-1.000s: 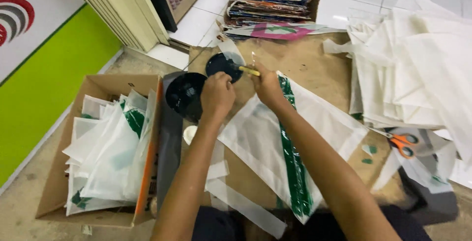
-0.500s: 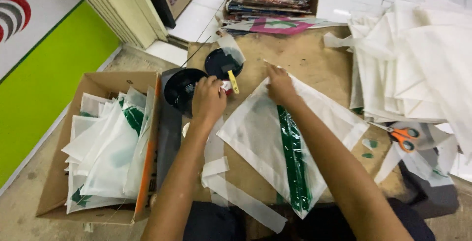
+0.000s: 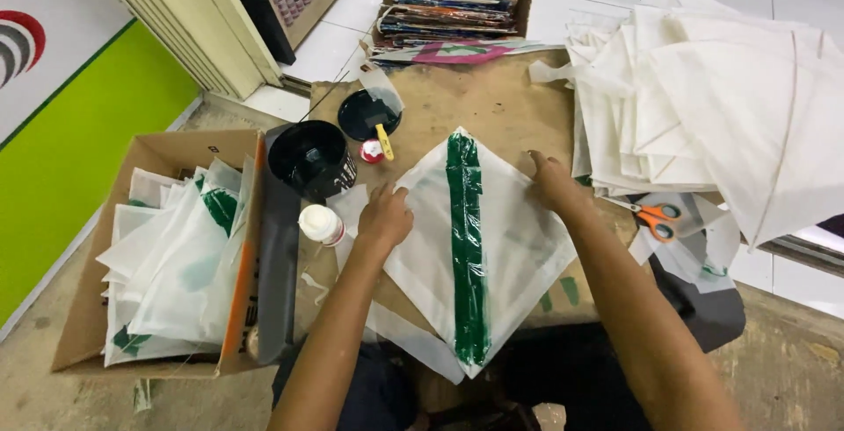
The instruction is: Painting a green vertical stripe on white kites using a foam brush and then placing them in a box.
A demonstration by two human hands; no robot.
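- Pressing down on the left corner of a white paper square (image 3: 510,246), the left hand (image 3: 384,217) lay flat on it with fingers curled loosely, gripping nothing; the palm seemed placed to keep the sheet from sliding.
- The right hand (image 3: 552,181) rested on the opposite, right corner, fingers spread and open, likewise grasping nothing, so that the two hands together held the sheet taut and smooth, as I judged.
- The paper square lay turned like a diamond on the brown bench (image 3: 492,101), one point towards the person, one away. It was thin and slightly see-through, with a folded border along its edges and a broad green stripe (image 3: 466,246) running from far point to near point; the stripe looked glossy and uneven, like fresh paint.
- Just left of the left hand stood a small white bottle (image 3: 322,224), and beyond it a black pot (image 3: 309,159), both near enough to reach.
- To the left a cardboard box (image 3: 158,150) held a loose heap of similar white sheets with green marks.
- To the right, orange-handled scissors (image 3: 658,217) lay beside a tall stack of plain white sheets (image 3: 730,97).
- Farther off, a black lid (image 3: 362,115) carried a yellow-handled brush (image 3: 384,140), touching a small red-and-white cap.
- Farthest, a box of coloured papers (image 3: 453,0) stood at the bench's far edge.
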